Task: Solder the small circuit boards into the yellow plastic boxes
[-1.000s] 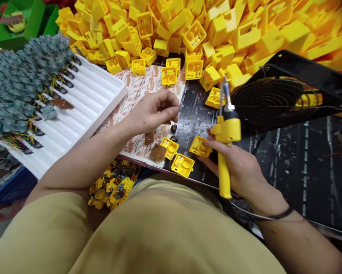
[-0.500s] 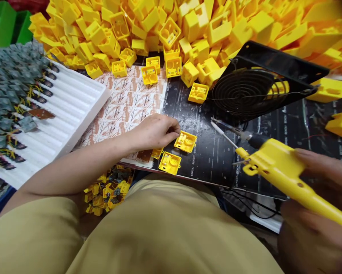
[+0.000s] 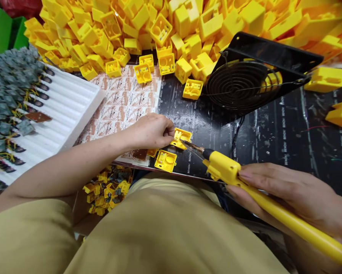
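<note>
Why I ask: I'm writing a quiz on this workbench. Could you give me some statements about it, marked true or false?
1. The right hand holds a yellow-handled tool. True.
2. The tool points away from the left hand. False: its tip is at the open yellow case by that hand.
3. Grey parts lie on a white foam tray. True.
4. The fan stands on the tray. False: the black fan is on the black surface.

The worn shirt (image 3: 159, 232) was plain dull yellow, softly creased in front, its short, loose sleeve (image 3: 31, 236) baring the left forearm (image 3: 82, 161).
</note>
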Demonstrator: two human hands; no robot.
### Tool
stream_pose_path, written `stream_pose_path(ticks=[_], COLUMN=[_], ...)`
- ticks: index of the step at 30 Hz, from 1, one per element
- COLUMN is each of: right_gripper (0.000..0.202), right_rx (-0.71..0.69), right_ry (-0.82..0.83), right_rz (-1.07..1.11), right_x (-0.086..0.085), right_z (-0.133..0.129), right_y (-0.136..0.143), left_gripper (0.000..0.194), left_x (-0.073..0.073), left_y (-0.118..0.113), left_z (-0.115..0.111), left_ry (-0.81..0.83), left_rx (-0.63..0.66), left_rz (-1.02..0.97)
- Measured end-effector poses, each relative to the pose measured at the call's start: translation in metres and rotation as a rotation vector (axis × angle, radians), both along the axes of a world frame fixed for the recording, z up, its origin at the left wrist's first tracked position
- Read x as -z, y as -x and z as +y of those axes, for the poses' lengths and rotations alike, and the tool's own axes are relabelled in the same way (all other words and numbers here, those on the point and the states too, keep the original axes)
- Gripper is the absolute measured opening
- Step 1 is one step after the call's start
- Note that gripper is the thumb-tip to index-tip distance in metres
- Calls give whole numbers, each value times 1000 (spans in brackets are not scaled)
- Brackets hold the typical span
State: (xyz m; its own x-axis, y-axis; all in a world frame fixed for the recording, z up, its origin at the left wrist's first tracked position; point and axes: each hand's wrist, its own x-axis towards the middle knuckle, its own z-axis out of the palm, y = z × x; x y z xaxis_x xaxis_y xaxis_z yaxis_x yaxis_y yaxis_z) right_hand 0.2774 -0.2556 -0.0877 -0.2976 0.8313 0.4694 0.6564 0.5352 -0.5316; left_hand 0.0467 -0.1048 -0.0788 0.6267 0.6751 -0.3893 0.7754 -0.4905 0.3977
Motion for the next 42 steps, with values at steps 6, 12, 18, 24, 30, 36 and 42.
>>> stream_pose_path(ticks=[6,12,18,24,30,36,42], right_gripper=[12,10,9,10,8,13,10], right_rx=[-93,-139,-149,-113,-126,-94,-111], right_ry=[-63,-87,-77,-67,-45,-27,-57], right_rz=[-97,-99,-107,-117,-118,-145,-80], right_x=[5,1,-5,-5,-4,-1,-2], right_z=[13,19,19,18,17,15,22], right_y=[-4,-1,-5,-1,-8,-8,-5], left_gripper=[9,10,11,11,9,9,9], left_x=[-1,4,0,-1,-4,-2,2], left_y=[-4,-2,-3,-6,-4,-4,-6], left_z=[-1,-1,-1,-1,0,1,0], left_ry=[-21,-69,-22,10,19,11,-38], left_rx=[0,14,5,-11,-28,-10,16], left_rz=[9,-26,7,41,7,-2,50])
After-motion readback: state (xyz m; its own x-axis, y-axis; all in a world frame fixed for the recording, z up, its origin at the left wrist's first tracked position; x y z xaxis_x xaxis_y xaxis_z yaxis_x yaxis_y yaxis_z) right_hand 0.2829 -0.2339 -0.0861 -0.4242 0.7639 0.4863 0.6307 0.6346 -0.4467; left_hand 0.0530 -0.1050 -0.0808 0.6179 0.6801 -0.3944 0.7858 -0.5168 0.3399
